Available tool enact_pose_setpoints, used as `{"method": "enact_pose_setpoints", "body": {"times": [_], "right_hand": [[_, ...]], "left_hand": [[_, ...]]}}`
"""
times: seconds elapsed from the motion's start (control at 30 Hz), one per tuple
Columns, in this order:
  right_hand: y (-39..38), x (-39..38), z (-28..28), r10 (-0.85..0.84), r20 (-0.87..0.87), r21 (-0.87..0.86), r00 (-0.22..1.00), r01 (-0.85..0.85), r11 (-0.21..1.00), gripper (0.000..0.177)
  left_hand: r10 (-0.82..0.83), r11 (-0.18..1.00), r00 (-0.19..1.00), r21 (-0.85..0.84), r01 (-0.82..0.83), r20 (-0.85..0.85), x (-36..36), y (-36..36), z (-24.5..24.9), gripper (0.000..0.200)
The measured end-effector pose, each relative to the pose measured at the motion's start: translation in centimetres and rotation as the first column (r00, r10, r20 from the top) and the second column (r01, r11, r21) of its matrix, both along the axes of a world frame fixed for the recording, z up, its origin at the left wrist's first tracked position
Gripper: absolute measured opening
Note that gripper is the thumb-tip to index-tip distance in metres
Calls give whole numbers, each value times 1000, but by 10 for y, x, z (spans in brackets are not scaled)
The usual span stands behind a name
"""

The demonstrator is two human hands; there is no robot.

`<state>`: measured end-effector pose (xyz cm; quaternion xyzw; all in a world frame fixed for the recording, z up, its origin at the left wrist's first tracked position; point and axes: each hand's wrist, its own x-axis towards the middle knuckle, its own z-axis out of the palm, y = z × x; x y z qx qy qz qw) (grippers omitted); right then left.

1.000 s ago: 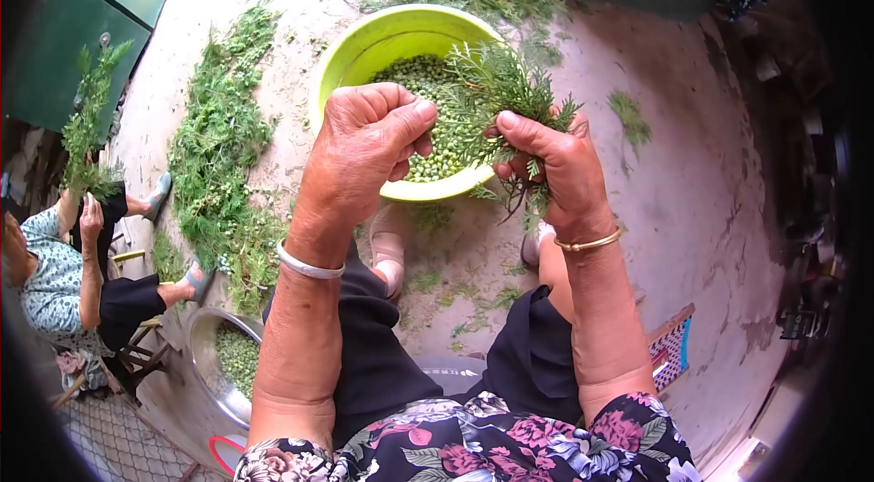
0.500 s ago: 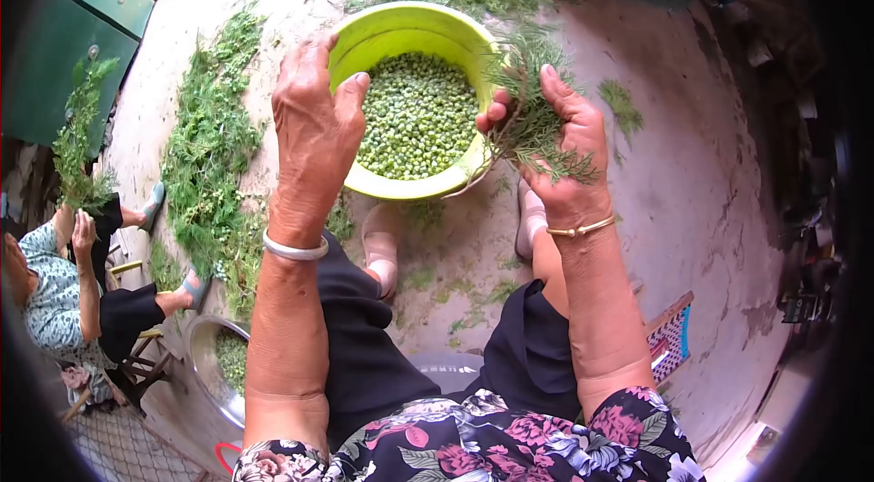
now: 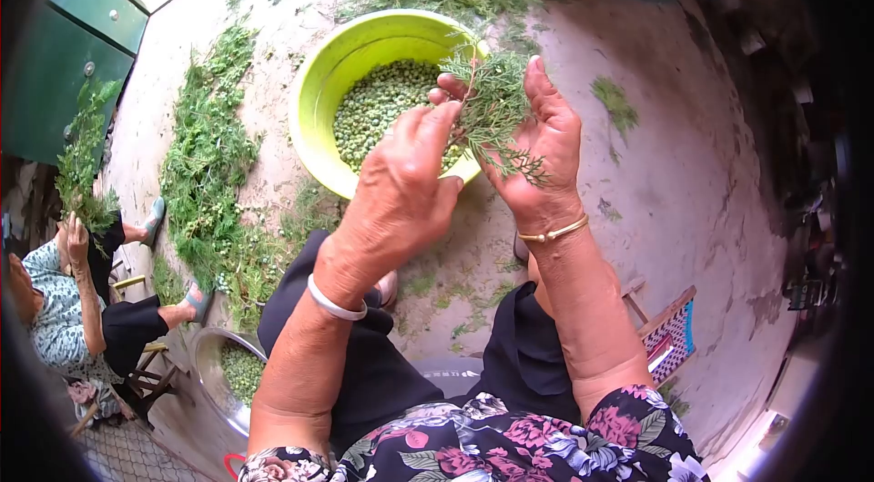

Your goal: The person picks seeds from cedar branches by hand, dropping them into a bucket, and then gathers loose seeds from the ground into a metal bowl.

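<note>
A yellow-green basin (image 3: 314, 127) stands on the floor in front of me, with many small round green berries (image 3: 378, 109) inside. Over its right side, my right hand (image 3: 542, 154) holds a green leafy sprig (image 3: 496, 104), which lies across the palm and fingers. My left hand (image 3: 405, 182) reaches over the near rim, its fingers bent together at the left side of the sprig. Whatever those fingertips pinch is too small to make out.
Cut green branches (image 3: 209, 145) lie along the left and at the far side. A seated person (image 3: 68, 291) at the left holds a branch (image 3: 82, 163). Near them is a metal bowl (image 3: 209, 364) of berries. A woven stool (image 3: 669, 336) stands at the right.
My left hand has moved right and down from the basin's left rim to the sprig, its fingers closing. The sprig and right hand have shifted slightly left. The basin appears further left.
</note>
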<state>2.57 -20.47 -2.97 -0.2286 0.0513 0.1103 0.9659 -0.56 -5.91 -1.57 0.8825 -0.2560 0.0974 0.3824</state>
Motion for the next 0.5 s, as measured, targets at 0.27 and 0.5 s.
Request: {"method": "enact_pose_setpoints", "body": {"times": [0.27,0.5], "right_hand": [[-1,-3,3,31,54,-69,998,-27,997,50],[-8,-4,1,-43,58,-395,997,63,916,61]], "left_hand": [[151,906,866,-284,-314,-476,1,2,10,15],[-356,375,684,-768,-519,-636,8,22,1,9]]}}
